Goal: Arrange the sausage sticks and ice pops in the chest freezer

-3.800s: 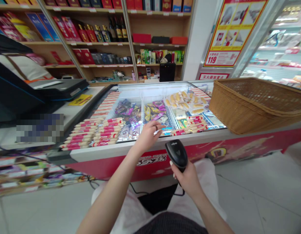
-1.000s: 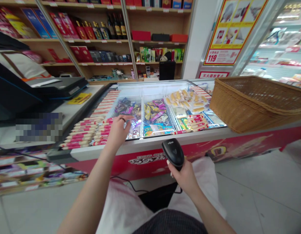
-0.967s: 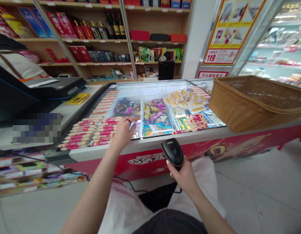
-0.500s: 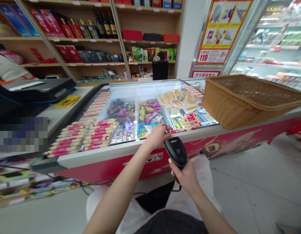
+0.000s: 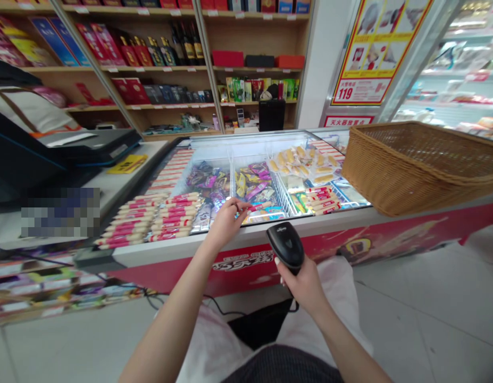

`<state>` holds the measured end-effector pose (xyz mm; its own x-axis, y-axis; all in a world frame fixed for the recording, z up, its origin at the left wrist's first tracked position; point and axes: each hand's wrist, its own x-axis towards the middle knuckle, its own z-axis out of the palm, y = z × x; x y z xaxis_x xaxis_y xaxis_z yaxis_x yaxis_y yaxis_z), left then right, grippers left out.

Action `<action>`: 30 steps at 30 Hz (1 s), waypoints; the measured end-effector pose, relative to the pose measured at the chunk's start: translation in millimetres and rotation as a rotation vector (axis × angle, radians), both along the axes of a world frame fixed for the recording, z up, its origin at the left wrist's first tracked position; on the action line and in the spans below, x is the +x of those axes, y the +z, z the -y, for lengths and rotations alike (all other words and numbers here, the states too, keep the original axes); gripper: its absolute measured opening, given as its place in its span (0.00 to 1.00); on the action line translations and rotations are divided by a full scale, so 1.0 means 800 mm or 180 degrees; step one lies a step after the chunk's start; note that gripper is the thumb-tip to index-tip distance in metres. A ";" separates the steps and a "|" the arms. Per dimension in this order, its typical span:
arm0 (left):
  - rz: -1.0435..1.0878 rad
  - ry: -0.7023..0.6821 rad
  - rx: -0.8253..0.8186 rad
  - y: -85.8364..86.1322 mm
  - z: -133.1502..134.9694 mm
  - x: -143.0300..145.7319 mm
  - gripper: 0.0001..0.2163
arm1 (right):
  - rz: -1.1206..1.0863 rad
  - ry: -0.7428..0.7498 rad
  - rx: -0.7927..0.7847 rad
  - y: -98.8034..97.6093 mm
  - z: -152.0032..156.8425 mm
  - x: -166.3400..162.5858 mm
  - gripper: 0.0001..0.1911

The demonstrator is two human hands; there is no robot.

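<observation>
My left hand pinches one sausage stick with a red label, holding it level just above the front rim of the chest freezer. In my right hand is a black barcode scanner, its head pointing up towards the freezer and its handle mostly hidden by my fingers. Rows of similar red-labelled sausages lie on the freezer's left end. A smaller group of them sits to the right of my left hand, with yellow packaged items behind it.
A large wicker basket rests on the freezer's right end. On the left stands a counter with a dark register and a yellow card. Bagged ice creams show under the glass. A cable hangs below, and stocked shelves stand behind.
My left hand has moved left with the sausage, away from the scanner's head. The scanner has stayed in nearly the same place in view, while the camera has turned slightly left.
</observation>
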<state>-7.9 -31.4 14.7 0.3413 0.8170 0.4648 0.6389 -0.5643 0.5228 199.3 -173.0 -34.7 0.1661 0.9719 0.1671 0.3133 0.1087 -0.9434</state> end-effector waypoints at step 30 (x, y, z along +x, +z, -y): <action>-0.0337 0.0991 0.0650 0.042 -0.006 -0.141 0.14 | -0.0001 0.0055 -0.0277 -0.004 0.011 -0.007 0.16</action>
<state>-120.7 -26.4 48.1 0.1462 0.7833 0.6042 0.8406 -0.4204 0.3416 193.5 -182.0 -38.1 0.1491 0.9854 0.0819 0.3118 0.0318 -0.9496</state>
